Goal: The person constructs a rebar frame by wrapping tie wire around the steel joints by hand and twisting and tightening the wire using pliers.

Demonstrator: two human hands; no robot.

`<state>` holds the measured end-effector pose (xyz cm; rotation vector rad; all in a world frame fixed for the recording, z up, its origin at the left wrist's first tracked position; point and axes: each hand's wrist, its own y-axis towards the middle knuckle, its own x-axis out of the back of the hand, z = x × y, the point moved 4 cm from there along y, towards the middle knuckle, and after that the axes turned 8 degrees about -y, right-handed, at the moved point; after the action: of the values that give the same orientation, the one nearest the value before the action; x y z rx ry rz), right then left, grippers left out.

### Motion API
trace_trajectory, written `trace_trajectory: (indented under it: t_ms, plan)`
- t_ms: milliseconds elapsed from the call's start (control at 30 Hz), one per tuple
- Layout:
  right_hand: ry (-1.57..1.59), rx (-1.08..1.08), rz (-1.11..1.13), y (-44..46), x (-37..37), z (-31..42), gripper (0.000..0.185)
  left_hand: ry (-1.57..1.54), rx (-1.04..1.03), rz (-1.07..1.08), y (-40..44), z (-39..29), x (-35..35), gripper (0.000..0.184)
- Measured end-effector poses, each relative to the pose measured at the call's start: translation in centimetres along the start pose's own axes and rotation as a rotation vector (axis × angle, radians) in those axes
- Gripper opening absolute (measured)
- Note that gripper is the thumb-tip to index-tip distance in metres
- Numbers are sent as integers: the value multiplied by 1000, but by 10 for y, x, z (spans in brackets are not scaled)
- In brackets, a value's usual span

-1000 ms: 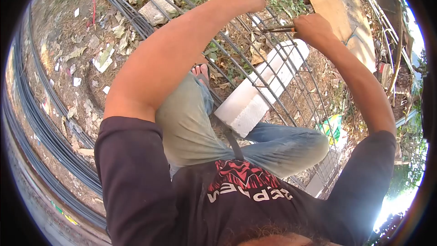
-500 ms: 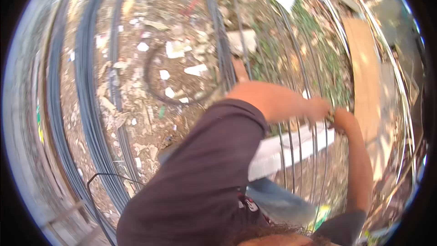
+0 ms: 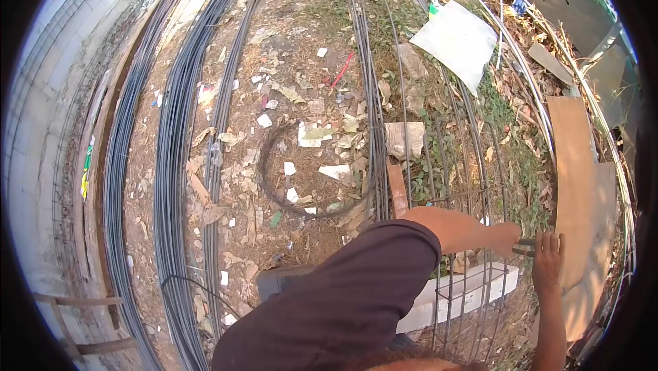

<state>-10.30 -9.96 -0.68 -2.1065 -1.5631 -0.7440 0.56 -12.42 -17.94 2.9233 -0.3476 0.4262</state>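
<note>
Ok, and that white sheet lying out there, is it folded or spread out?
Spread out: the white sheet lies as one broad piece, with no folded layers showing.

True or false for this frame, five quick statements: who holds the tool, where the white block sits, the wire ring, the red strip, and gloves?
1. The right hand is on the dark two-handled tool. True.
2. The white block lies on top of the steel cage. False: it is beneath the cage's bars.
3. A ring of thin wire lies on the littered ground. True.
4. The red strip lies on the white sheet. False: it lies on the ground, apart from the sheet.
5. The left hand wears a glove. False: it is bare.
</note>
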Motion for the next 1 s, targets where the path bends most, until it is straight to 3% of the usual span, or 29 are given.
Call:
trace_trajectory:
  t_ms: [100,167,400,500,600,633,667,733,767,833,867,933,1000]
  plan:
    - [56,19,-50,24,-3,3,44,17,52,-38,-1,-2,10,25]
    - [36,87,-163,39,4,-1,43,-8,76,-11,-3,-2,18,34]
    - [53,23,234,24,-52,-12,20,-11,24,-122,-28,-31,32,54]
    - [181,-188,806,27,-9,-5,19,-71,-131,-209,-36,-39,7,68]
    - [660,-344,1505,28,-30,-17,32,-106,-140,-158,-46,-47,-13,78]
    - [766,-428,1515,23,-34,-17,37,-119,-118,-150,-45,-45,-15,79]
    - [705,-395,1392,21,-32,-21,37,-130,-94,-148,-42,-43,-15,80]
    - [579,-296,1152,27,0,-8,38,-105,-54,-191,-35,-42,-15,52]
    - [398,-88,844,34,32,4,31,-90,-24,-162,-23,-35,-17,43]
    - [192,-56,347,26,24,13,29,-108,-23,-170,-5,-28,-12,21]
    - [80,-35,97,21,26,15,29,-145,1,-44,-2,-34,-7,21]
    - [73,-36,-20,13,15,13,27,-198,66,187,-5,-38,13,21]
    - [127,-62,-50,4,-11,10,25,-248,65,172,-2,-31,11,25]
